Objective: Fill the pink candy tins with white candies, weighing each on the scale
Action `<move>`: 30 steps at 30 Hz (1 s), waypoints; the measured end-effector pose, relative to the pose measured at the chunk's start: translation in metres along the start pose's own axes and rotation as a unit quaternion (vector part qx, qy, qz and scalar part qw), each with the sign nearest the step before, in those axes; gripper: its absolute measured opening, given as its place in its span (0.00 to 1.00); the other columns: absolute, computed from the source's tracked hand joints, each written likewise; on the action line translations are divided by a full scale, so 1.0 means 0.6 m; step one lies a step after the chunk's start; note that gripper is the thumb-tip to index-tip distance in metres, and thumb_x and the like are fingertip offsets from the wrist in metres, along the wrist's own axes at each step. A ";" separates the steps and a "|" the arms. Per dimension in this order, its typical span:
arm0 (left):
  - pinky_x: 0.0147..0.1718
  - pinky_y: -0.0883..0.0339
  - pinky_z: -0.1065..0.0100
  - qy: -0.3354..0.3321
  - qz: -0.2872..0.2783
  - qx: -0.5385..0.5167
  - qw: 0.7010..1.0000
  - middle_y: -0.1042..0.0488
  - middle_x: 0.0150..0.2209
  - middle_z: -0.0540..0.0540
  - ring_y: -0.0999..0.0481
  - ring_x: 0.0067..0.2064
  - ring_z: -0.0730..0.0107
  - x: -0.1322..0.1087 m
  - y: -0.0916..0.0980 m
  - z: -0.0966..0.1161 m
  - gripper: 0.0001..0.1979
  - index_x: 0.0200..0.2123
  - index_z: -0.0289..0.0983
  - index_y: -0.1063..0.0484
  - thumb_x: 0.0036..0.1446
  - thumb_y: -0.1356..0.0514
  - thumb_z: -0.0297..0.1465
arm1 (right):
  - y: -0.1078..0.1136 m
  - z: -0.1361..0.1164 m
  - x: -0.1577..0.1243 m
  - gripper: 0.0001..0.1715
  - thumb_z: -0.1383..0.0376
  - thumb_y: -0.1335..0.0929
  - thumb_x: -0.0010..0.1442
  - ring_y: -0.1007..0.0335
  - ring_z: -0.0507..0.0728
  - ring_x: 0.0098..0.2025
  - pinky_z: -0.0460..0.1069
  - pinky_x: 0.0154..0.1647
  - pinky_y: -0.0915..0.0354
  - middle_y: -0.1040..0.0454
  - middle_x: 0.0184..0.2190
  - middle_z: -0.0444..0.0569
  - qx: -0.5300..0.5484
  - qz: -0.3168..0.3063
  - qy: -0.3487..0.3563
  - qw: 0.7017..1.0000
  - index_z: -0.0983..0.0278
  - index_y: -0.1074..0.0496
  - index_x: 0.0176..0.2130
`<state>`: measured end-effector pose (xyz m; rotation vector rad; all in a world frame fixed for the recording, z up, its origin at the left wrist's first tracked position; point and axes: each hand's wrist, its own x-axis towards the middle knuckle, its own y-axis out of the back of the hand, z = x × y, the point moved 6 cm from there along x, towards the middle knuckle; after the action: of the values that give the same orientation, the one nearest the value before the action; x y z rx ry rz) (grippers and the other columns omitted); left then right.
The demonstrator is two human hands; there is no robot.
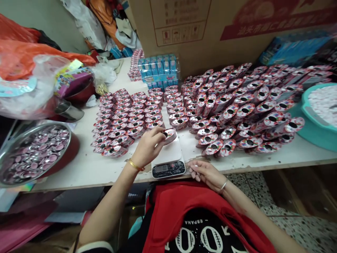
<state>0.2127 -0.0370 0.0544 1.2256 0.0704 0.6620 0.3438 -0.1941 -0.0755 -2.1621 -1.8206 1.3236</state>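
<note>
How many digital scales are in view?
1: the white rectangular scale with a black panel, at the near edge of the white table. The left hand holds a pink oval-topped container at its far end. Others may be hidden.

Looks like a small packing workshop: on a worn white worktop (85, 149), rows of identical pink containers (135, 131) ahead of the left hand (149, 147), a digital scale (171, 168) just beside it; farther left, a basin (67, 154) heaped with small caps (39, 154); well to the right of the right hand (207, 174), a teal tub (313, 128) of small white pieces (325, 102); beyond both hands, a large printed cardboard carton (184, 44).
</note>
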 end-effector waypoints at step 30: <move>0.31 0.32 0.69 0.343 0.011 -0.217 0.914 0.27 0.36 0.45 0.27 0.31 0.70 -0.134 -0.144 -0.112 0.22 0.41 0.36 0.29 0.57 0.50 0.48 | 0.014 -0.068 -0.035 0.19 0.52 0.31 0.50 0.47 0.45 0.18 0.43 0.19 0.49 0.37 0.17 0.40 -0.244 0.098 0.130 0.956 0.66 0.33 0.29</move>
<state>0.1584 -0.0362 -0.0701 0.5247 0.4708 1.0423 0.3757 -0.1942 -0.0416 -2.6576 -2.0225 0.5959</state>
